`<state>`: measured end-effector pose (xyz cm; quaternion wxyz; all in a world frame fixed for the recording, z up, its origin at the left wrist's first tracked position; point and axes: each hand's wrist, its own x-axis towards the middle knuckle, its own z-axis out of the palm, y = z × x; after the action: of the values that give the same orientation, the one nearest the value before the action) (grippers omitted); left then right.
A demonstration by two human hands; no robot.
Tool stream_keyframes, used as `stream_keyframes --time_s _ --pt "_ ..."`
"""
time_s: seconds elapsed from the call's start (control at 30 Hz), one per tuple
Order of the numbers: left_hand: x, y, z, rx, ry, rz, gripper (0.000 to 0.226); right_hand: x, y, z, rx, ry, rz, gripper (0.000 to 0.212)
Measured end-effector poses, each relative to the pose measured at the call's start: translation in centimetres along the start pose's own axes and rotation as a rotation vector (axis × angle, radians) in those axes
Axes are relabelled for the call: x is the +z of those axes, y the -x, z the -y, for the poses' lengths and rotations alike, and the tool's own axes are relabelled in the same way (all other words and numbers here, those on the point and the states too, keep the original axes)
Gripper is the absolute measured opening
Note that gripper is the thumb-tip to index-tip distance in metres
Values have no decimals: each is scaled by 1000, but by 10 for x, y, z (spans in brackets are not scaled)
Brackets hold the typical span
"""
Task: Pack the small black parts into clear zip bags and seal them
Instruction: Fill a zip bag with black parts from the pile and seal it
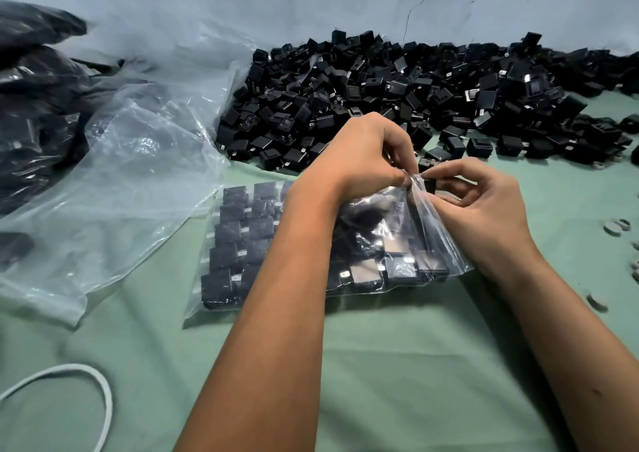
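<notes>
Head view, left hand (363, 154) and right hand (484, 206) pinching zip bag (397, 261) edge

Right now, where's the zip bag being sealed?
Centre of the head view, the zip bag lies on the green cloth, below the loose pile, both hands pinching its top.

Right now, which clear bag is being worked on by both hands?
The filled zip bag at centre: left hand and right hand pinch its top edge. The big loose plastic bag lies untouched, left.

Left hand (363, 154) and right hand (484, 206) meet, fingertips pinched.
</notes>
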<state>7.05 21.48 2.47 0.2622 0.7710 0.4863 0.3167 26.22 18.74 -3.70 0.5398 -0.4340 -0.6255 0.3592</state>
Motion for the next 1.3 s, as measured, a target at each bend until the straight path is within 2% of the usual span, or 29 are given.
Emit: stream_keyframes --time_s 0.13,0.27,0.47,0.63,0.77,0.83,0.9,1.0,1.07,1.13,1.2,1.3 --pt "-1 0 -1 4 10 -5 23 1 1 3 -35 164 25 19" --pt "-1 -2 -3 15 2 -5 20 5 1 4 -25 24 37 26" --pt "1 -3 -2 8 5 -2 17 5 -3 1 -67 144 -88 17" --pt "3 -3 -3 12 15 -9 19 10 0 5 -65 135 112 27" --pt "2 -2 -1 5 20 -6 17 9 0 8 -11 93 51 27" --pt "2 -2 0 -18 15 -55 12 10 1 10 9 85 80 28" --pt "-3 -2 6 -93 -34 -174 9 11 4 10 25 20 160 29" --pt "-16 1 24 -265 -231 -315 13 11 5 13 52 -53 203 30" --pt "-25 6 38 -385 -306 -310 16 11 5 12 12 -6 123 29" --pt "-31 11 50 -523 -364 -268 16 9 1 6 -30 148 -50 30" --pt "-32 14 60 -629 -348 -205 26 4 -5 -2 -14 174 -191 33" --pt "-31 16 68 -619 -332 -152 38 0 -10 -13 63 113 -288 38"
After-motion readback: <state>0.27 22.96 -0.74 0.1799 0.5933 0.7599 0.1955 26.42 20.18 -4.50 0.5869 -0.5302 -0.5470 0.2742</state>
